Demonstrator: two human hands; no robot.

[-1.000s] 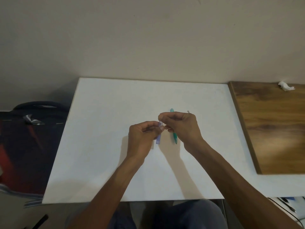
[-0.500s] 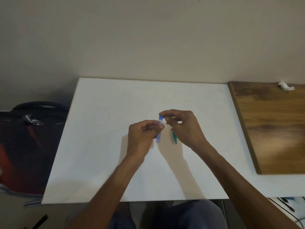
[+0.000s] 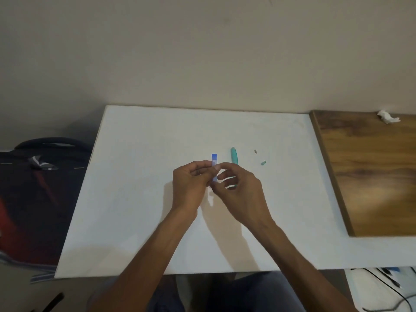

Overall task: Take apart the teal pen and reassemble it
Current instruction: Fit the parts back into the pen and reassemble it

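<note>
Looks like a plain room in a home or small office: a white table (image 3: 139,199) pushed against a bare beige wall (image 3: 202,52), with a wooden board (image 3: 371,176) on its right side. A dark bag (image 3: 42,176) sits on the left, and cables (image 3: 387,287) lie on a white surface at lower right.

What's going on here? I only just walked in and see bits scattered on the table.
A person is partway through taking a pen apart. Both the left hand and right hand pinch a translucent blue tube, held upright above the white table. The teal pen piece lies on the table just beyond the right hand, with two small parts further to its right. Nothing is put back together yet.
</note>
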